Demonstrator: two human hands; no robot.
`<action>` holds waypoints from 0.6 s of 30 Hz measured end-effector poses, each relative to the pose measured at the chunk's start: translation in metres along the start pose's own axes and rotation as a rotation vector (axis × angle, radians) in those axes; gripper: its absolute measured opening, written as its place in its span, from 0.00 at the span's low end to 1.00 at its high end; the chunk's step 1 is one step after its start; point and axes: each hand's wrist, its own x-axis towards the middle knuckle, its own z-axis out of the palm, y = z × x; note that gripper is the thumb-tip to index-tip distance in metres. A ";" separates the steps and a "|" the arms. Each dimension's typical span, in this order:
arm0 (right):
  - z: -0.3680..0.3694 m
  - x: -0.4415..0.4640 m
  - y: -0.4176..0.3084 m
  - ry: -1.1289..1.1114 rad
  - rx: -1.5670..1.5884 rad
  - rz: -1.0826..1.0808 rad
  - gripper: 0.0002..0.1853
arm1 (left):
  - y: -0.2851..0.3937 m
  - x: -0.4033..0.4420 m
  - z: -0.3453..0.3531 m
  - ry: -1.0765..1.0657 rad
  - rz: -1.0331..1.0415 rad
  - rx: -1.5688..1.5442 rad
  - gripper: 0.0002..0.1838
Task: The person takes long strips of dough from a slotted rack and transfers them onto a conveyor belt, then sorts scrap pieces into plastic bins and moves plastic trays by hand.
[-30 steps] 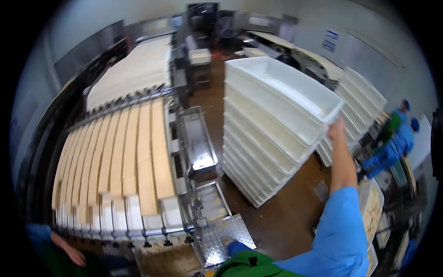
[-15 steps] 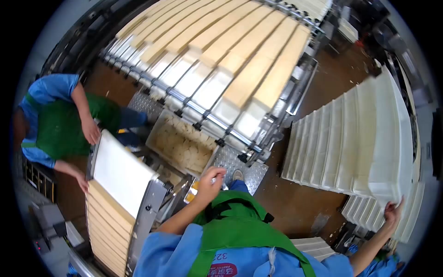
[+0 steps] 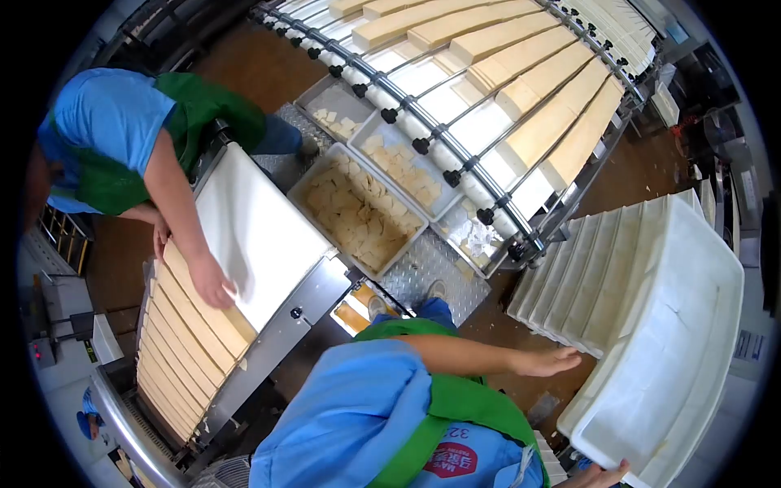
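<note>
A white plastic tray (image 3: pixel 679 350) is tilted on the right, its inside facing up toward me. My right hand (image 3: pixel 606 475) grips its near rim at the bottom of the view, though part of the fingers is hidden. My left hand (image 3: pixel 551 361) reaches across to the right with its fingers stretched out, just left of the tray and apart from it. Behind the tray rises a tall stack of similar white trays (image 3: pixel 590 272).
At left, a co-worker's hand (image 3: pixel 213 281) rests on dough strips (image 3: pixel 191 325) on a white-belted conveyor (image 3: pixel 252 215). Ahead, a wider conveyor carries long dough strips (image 3: pixel 529 61) under a metal roller bar (image 3: pixel 423 126). Bins of dough scraps (image 3: pixel 358 215) stand between the conveyors.
My left hand has swung right and its fingers have opened out. My right hand has moved down and left with the tray, which now shows its inside. My view has turned.
</note>
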 end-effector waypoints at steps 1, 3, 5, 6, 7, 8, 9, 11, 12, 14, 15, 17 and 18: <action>-0.006 -0.020 -0.002 0.016 -0.070 -0.067 0.23 | 0.006 -0.008 0.012 -0.101 -0.013 -0.164 0.46; -0.018 -0.057 -0.006 0.045 -0.249 -0.224 0.23 | -0.025 0.008 0.057 -0.189 -0.071 -0.513 0.50; -0.031 -0.086 -0.007 0.073 -0.458 -0.389 0.23 | -0.036 -0.019 0.078 -0.245 -0.148 -0.836 0.42; -0.036 -0.098 -0.005 0.067 -0.517 -0.416 0.23 | -0.043 -0.044 0.080 -0.140 -0.203 -0.820 0.37; -0.037 -0.111 -0.001 0.041 -0.552 -0.419 0.23 | -0.056 -0.056 0.081 -0.060 -0.335 -0.901 0.33; -0.025 -0.130 0.009 0.023 -0.338 -0.040 0.24 | -0.077 -0.063 0.077 0.022 -0.468 -0.971 0.30; -0.017 -0.135 0.020 -0.108 -0.381 -0.143 0.23 | -0.116 -0.063 0.078 0.151 -0.565 -0.936 0.28; 0.010 -0.151 0.035 -0.254 -0.427 -0.186 0.22 | -0.156 -0.065 0.071 0.273 -0.662 -0.894 0.26; 0.023 -0.158 0.037 -0.269 -0.435 -0.130 0.22 | -0.162 -0.070 0.067 0.376 -0.675 -0.958 0.25; 0.018 -0.123 0.069 -0.234 -0.565 -0.068 0.19 | -0.164 -0.073 0.054 0.472 -0.678 -1.026 0.24; 0.010 -0.101 0.093 -0.274 -0.504 0.036 0.19 | -0.156 -0.076 0.039 0.540 -0.762 -0.997 0.25; 0.011 -0.089 0.127 -0.339 -0.406 0.256 0.21 | -0.168 -0.078 0.019 0.605 -0.841 -0.972 0.26; 0.018 -0.093 0.142 -0.366 -0.365 0.368 0.23 | -0.194 -0.074 0.003 0.679 -0.796 -0.829 0.30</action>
